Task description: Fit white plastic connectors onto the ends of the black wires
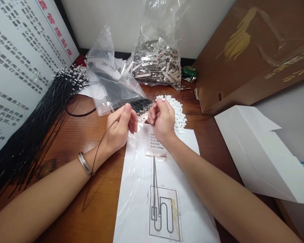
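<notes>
My left hand [120, 126] is closed, pinching a thin black wire [99, 145] between thumb and fingers; the wire's tail hangs down past the bracelet on that wrist. Beside it, my right hand [164, 119] is closed in a pinch, and what its fingertips hold is hidden. Small white plastic pieces [179, 116] lie in a pile just behind and right of that hand. Between and beyond the hands, a bundle of black wires with metal ends [142, 106] sticks out of a clear plastic bag [101, 81]. Under the hands lies a white sheet with a printed drawing [164, 175].
A clear bag of flat metal parts [155, 64] stands at the back, with a green tape measure [189, 73] beside it. Many black wires with white ends [38, 125] lie along the left. On the right are a brown box [243, 54] and a white carton [258, 148].
</notes>
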### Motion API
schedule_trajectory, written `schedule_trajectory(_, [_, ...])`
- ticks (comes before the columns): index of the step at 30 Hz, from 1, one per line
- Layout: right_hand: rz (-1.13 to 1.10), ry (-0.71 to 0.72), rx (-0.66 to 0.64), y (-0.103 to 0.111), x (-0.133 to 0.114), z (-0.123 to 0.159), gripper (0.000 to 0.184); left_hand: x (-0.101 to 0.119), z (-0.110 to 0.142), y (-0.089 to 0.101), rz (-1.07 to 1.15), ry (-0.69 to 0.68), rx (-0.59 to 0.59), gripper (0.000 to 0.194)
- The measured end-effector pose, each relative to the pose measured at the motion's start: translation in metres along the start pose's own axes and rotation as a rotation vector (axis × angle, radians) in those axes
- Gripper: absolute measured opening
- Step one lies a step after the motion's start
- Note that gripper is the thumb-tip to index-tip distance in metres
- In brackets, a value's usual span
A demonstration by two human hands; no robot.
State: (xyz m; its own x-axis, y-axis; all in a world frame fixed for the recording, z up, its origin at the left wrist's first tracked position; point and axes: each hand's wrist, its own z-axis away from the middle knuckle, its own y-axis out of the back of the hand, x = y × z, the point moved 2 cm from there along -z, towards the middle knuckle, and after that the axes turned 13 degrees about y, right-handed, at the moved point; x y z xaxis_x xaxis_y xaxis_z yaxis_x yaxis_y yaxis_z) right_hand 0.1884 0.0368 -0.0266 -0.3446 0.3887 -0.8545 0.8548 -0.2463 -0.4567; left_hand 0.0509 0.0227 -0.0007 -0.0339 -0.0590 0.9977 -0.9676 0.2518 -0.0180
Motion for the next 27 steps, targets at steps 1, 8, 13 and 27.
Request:
schedule_trajectory(1, [0.001,0.006,0.015,0.001,0.000,0.000,0.030,0.000,0.000,0.001,0.004,0.004,0.024,0.061])
schedule_trajectory(8, [0.175,0.094,-0.325,-0.009,-0.008,0.011,0.040,-0.002,-0.004,0.001,-0.018,0.074,0.036,0.065])
schedule_trajectory(13, [0.218,0.133,-0.395,-0.010,-0.010,0.015,0.045,-0.002,-0.005,-0.003,-0.005,0.146,0.046,0.066])
schedule_trajectory(27, [0.246,0.085,-0.259,-0.004,-0.004,0.010,0.043,-0.026,-0.051,0.080,0.242,0.068,0.556,0.065])
